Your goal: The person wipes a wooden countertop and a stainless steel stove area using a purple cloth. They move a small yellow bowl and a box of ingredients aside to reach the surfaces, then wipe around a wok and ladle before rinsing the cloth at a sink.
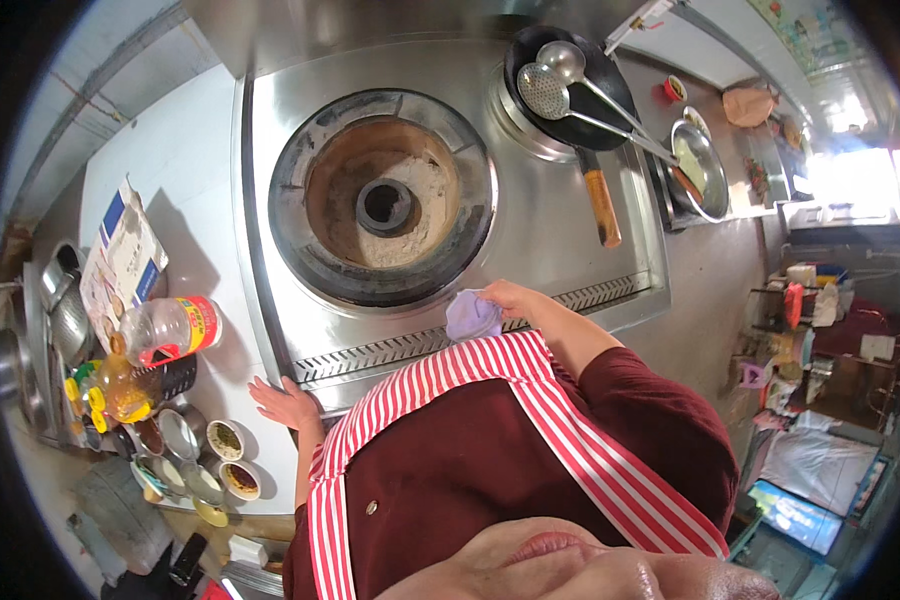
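Note:
My right hand (510,298) grips a lavender cloth (474,315) at the front of the stainless steel stove top (555,217), above the slotted drain strip (390,346). My left hand (286,403) rests with spread fingers at the stove's left front corner, by the white counter, and holds nothing. Beyond the cloth is a round wok burner (289,202) with no pan on it. At the back right stands a black wok (615,90) with a wooden handle; a perforated skimmer (544,91) and a steel ladle (562,60) lie across it.
On the white counter (195,187) at left stand a clear plastic bottle (169,330), an oil bottle (124,390), a printed carton (124,255) and several seasoning bowls (226,440). A steel bowl (701,169) sits to the right of the wok.

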`<state>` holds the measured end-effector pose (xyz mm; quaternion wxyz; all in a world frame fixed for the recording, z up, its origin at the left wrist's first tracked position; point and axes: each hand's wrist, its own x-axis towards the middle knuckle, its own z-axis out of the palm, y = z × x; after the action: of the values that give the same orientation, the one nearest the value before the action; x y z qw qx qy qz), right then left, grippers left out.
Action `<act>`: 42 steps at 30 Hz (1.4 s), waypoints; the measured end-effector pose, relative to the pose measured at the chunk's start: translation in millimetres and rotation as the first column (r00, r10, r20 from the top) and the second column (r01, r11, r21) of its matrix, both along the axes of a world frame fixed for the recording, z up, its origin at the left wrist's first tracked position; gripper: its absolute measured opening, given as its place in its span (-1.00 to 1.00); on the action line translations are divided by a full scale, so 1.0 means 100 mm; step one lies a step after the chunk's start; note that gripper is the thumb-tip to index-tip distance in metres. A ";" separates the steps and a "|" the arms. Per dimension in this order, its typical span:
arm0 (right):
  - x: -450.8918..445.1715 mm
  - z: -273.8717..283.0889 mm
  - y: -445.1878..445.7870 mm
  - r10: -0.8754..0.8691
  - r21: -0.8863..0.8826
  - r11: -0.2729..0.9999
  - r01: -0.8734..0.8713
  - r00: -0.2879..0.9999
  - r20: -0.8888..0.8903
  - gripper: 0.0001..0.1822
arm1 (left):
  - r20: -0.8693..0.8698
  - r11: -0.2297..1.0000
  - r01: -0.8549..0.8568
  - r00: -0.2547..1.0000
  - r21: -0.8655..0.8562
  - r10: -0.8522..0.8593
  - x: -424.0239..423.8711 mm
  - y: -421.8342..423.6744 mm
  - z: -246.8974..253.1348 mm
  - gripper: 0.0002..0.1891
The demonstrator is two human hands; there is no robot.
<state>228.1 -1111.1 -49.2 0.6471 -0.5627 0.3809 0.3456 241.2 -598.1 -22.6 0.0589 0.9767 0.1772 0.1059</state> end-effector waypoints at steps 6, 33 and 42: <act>0.47 0.88 -0.77 0.116 -0.828 0.542 0.147 0.962 0.247 -0.67 | -0.054 1.000 -0.004 0.999 -0.029 0.003 -0.03 -0.13 0.02 -0.34; 0.74 -0.04 -3.82 0.376 -0.932 0.127 0.339 0.853 0.362 -0.54 | -0.049 0.547 0.411 0.829 0.730 -0.556 -0.10 -0.87 0.08 -0.43; 1.98 -1.21 -5.55 -0.603 0.396 0.743 0.540 0.282 0.746 -0.58 | -0.239 0.876 0.433 0.892 0.212 -0.384 0.10 -1.83 0.28 -0.40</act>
<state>426.4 -1665.9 -170.3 0.8427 -0.4593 0.1831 -0.2129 251.3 -781.5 5.5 -0.0656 0.9966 -0.0446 0.0200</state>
